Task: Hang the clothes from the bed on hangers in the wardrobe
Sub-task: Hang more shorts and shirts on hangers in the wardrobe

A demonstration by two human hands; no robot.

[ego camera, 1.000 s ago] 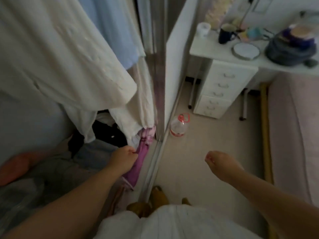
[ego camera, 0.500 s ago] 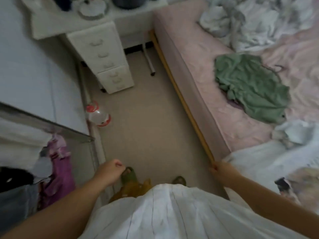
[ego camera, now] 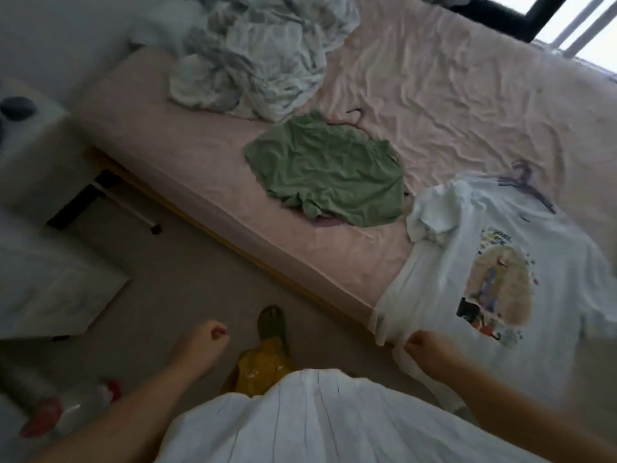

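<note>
The left hand [ego camera: 197,345] hangs over the floor [ego camera: 173,262] as a loose fist, fingers curled in and holding nothing. The right hand [ego camera: 425,349] is at the bed's [ego camera: 207,168] near edge, fingers curled at the hem of the white T-shirt [ego camera: 484,279]; whether it actually grips the cloth cannot be told.

At far left stands a white surface [ego camera: 43,155] with blurred drawers below it, and a blurred bottle [ego camera: 66,412] with red parts lies on the floor near the left forearm. A foot in a green sandal [ego camera: 272,324] stands between the hands. On the pink sheet, a crumpled pale bundle [ego camera: 253,61] lies towards the head end. Nearer lies a green garment [ego camera: 327,172], spread flat, with a thin dark hanger hook just beyond it. Right of that, the T-shirt with a printed picture lies across the edge, its hem hanging over the side, a purple hanger [ego camera: 524,182] at its collar.
</note>
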